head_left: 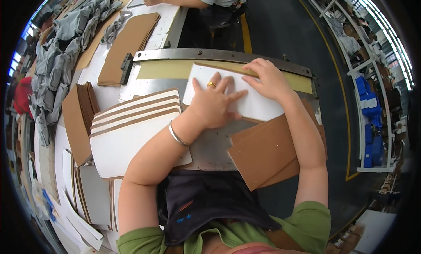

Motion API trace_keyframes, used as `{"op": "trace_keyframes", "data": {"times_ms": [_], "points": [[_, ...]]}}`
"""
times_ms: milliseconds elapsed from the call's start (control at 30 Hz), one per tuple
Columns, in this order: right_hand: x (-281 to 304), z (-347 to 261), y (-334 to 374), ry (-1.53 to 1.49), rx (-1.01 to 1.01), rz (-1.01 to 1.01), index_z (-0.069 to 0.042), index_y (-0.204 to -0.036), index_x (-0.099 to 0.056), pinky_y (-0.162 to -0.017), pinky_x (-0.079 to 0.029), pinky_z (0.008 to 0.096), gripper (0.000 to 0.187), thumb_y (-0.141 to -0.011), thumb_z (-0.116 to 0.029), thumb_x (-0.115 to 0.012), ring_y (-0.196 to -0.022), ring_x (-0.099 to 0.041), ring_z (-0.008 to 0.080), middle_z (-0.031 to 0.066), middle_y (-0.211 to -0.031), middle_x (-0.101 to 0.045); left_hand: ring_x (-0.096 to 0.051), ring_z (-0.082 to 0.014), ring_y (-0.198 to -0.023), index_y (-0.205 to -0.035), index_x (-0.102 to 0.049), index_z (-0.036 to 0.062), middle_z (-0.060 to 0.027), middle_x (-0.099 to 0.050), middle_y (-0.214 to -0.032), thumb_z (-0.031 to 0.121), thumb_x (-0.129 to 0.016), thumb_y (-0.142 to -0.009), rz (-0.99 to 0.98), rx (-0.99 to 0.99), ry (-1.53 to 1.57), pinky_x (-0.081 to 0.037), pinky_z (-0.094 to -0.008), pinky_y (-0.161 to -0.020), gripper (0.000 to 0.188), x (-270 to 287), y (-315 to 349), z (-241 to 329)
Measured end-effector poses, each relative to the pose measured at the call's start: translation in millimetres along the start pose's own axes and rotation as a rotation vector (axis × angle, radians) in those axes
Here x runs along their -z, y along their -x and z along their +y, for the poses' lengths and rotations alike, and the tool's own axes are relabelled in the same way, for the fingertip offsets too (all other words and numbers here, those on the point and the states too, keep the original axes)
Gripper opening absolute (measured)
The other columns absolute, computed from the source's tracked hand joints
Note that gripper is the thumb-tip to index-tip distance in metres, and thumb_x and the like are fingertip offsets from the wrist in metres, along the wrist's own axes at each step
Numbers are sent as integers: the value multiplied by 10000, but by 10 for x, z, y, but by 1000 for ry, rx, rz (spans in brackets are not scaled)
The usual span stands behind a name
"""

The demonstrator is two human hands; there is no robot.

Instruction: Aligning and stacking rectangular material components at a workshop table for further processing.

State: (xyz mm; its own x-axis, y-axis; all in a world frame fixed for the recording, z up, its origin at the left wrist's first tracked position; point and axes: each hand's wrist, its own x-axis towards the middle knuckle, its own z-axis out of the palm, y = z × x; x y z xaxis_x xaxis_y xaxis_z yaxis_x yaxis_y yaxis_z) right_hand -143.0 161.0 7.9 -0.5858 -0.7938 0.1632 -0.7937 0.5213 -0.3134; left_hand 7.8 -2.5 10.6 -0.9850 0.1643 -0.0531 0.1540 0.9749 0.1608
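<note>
A white rectangular board (pixel 258 103) with a brown edge lies on the metal work plate, against a yellowish strip below a steel bar. My left hand (pixel 215 98), wearing a ring and a bangle, rests flat on it with fingers spread. At the far edge of that board, my right hand (pixel 265 78) has its fingers bent and its thumb apart from them, touching the edge. Under my right forearm several brown boards (pixel 263 151) overlap askew. Left of my left forearm, several white boards with brown edges (pixel 131 142) lie fanned.
The steel bar (pixel 223 56) spans the plate's far side. Brown boards (pixel 79 122) stand at the left, with a long brown stack (pixel 127 48) beyond. Grey fabric pieces (pixel 61 56) are heaped far left. Another person's hand (pixel 153 0) works at the back. A shelf rack with blue bins (pixel 368 103) stands right.
</note>
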Motion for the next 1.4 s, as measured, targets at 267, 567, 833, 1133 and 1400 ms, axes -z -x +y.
{"op": "trace_keyframes", "data": {"times_ms": [267,567,833,1133,1400], "points": [[329,-206,-329,-247,-223,-242,-60,-1018,-657,-777,-493,308,419,-689,-245,-839,-928,-611,170,99,-1068,-633,-286,-368,-1405,-1445,-423,326,-110,-375,-1462,522,-725,-758,-20,-56,87,-277,-690,-1030,776,114,-4,-55],[604,-553,485,-626,-193,692,-60,-1446,-326,-629,-574,236,522,-959,-10,-506,-734,-654,142,148,-1053,-630,-404,-425,-1309,-1326,-552,208,-149,-452,-1392,436,-722,-777,819,-267,223,-321,-561,-1084,618,258,24,63],[483,-667,867,-457,-444,-167,-72,-1253,-588,-629,-539,302,332,-929,-140,-595,-821,-672,201,99,-934,-693,-400,-440,-1318,-1390,-483,260,-121,-418,-1458,430,-640,-863,146,-49,-75,-384,-594,-997,576,-143,87,47],[-181,126,508,310,-21,89,-213,-1391,-507,-1088,-306,487,433,-971,-322,-501,-1338,-398,338,144,-1445,-445,-435,-531,-1254,-1425,-452,345,-145,-414,-1468,402,-546,-943,184,70,-195,-422,-592,-951,494,-115,-31,-93],[-189,98,543,307,-62,139,-266,-1376,-525,-1059,-310,469,411,-967,-303,-512,-1229,-430,316,141,-1302,-467,-420,-542,-1258,-1414,-466,339,-140,-412,-1462,383,-557,-937,178,59,-151,-415,-606,-946,488,-84,-23,-77]]}}
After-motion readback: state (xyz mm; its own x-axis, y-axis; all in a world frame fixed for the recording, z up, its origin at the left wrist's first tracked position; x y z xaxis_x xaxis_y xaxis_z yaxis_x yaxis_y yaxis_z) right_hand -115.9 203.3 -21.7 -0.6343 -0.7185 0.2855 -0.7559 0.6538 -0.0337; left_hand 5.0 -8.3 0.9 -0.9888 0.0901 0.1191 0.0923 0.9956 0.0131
